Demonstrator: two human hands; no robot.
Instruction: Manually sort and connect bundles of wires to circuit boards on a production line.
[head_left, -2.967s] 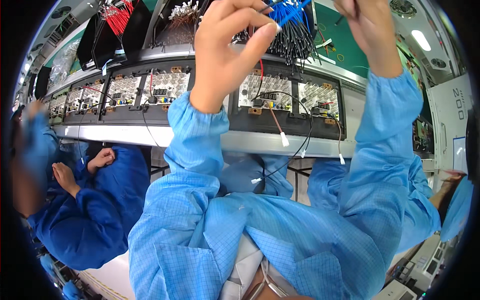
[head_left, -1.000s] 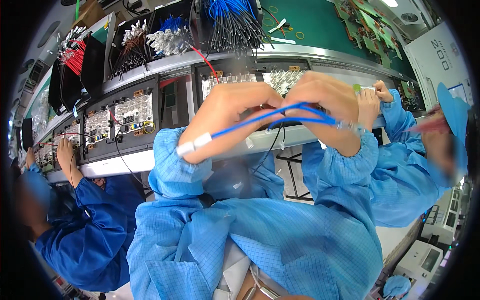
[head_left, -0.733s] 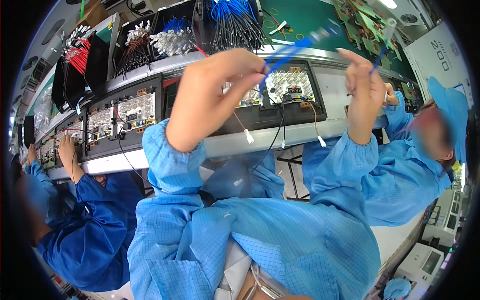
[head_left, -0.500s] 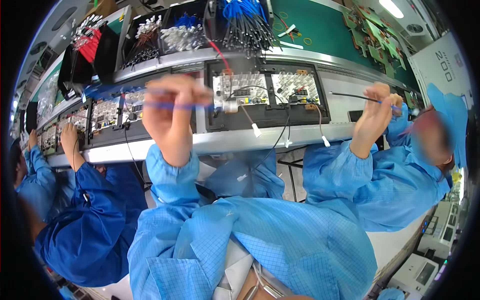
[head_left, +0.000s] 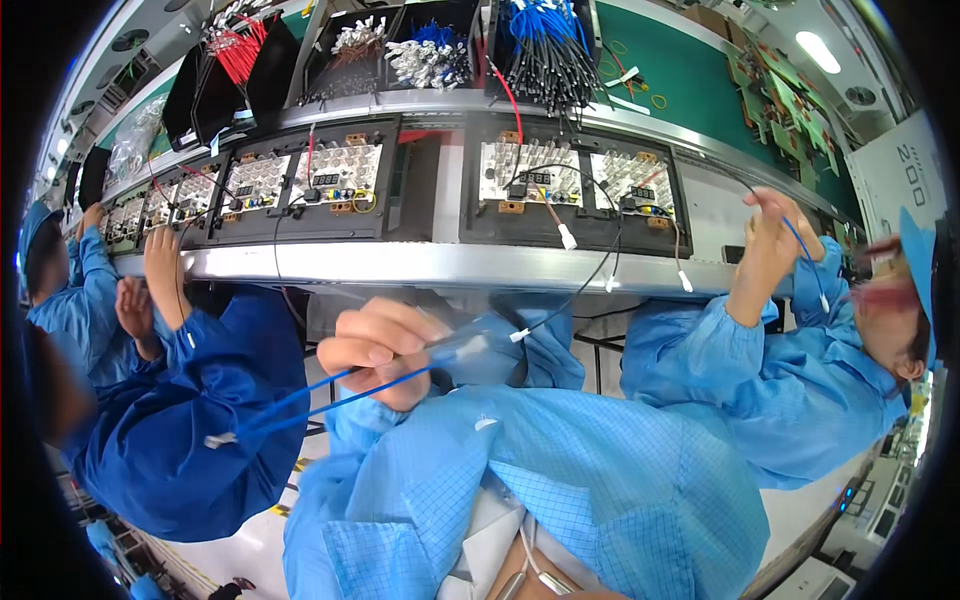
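My left hand (head_left: 380, 350) is raised in front of my chest, below the table's front rail. Its fingers are pinched closed on blue wires (head_left: 345, 402), which trail down to the left toward a small white connector (head_left: 220, 440). Something pale and blurred sticks out to the right of the fingertips. Close by on the right hangs a black wire's white connector (head_left: 520, 335), the wire running up to a circuit board (head_left: 632, 185) in a black tray (head_left: 570, 228). My right hand does not show.
Black bins of blue-and-black wires (head_left: 548, 55), white-ended wires (head_left: 430, 62) and red wires (head_left: 240, 55) stand behind the trays. More boards (head_left: 330, 180) lie left along the rail (head_left: 400, 258). At right, a co-worker's hand (head_left: 765, 245) holds a wire; another person's hand (head_left: 165, 270) is at left.
My left hand has come down from above the boards to before my chest, keeping the blue wires. The whole view has shifted slightly. The right-hand co-worker's hand has turned.
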